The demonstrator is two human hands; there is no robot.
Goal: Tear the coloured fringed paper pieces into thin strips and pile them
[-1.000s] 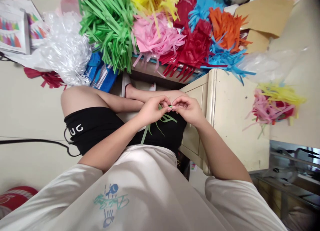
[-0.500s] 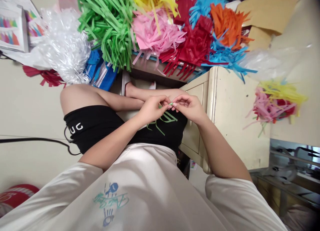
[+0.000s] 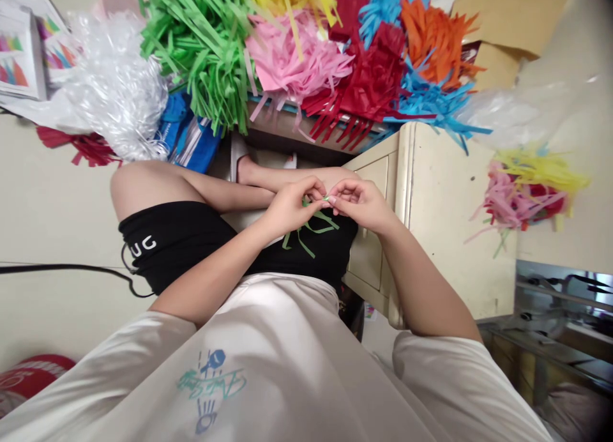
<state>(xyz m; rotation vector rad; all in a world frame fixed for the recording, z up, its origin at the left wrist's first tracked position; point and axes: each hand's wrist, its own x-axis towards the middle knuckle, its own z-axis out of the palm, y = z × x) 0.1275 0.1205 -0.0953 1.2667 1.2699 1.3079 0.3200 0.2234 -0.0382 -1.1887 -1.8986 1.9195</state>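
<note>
Above my lap, both hands meet at the fingertips. My left hand [image 3: 295, 204] pinches one end of a green paper strip piece [image 3: 325, 198], and my right hand [image 3: 359, 204] pinches it from the other side. Thin green strips [image 3: 316, 228] hang below the fingers over the black shorts [image 3: 292, 257]. Beyond the knees lie piles of cut fringe: green [image 3: 211, 65], pink [image 3: 297, 59], dark red [image 3: 376, 75], orange [image 3: 433, 39] and blue [image 3: 438, 100].
A cream cabinet [image 3: 450, 237] stands close on the right, with a mixed fringe bundle [image 3: 522, 193] on it. White shiny strands [image 3: 119, 91] and a blue packet [image 3: 191, 138] lie at the upper left. A black cable [image 3: 71, 267] crosses the left side.
The green strips under my fingers have shifted and spread a little. Both hands stay pinched together in nearly the same place. The view has moved slightly.
</note>
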